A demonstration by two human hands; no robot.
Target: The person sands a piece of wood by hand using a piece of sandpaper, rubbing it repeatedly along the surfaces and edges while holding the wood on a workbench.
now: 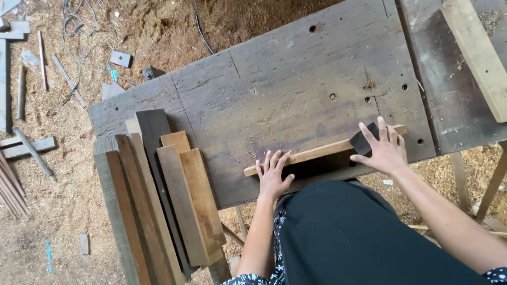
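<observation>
The left hand (273, 177) is pressing flat, fingers spread, on the near end of one pale wooden strip (322, 151), probably pinning it to the counter (296, 79). The strip is running from under this released grip across to the right hand (384, 150), whose grip is spreading over one dark sanding sheet (364, 141) lying on the strip's far end, grasping nothing tightly. Left of the left grip, roughly eight boards (169, 206) are lying stacked lengthwise. One pale plank (478, 53) is resting beyond the right grip.
</observation>
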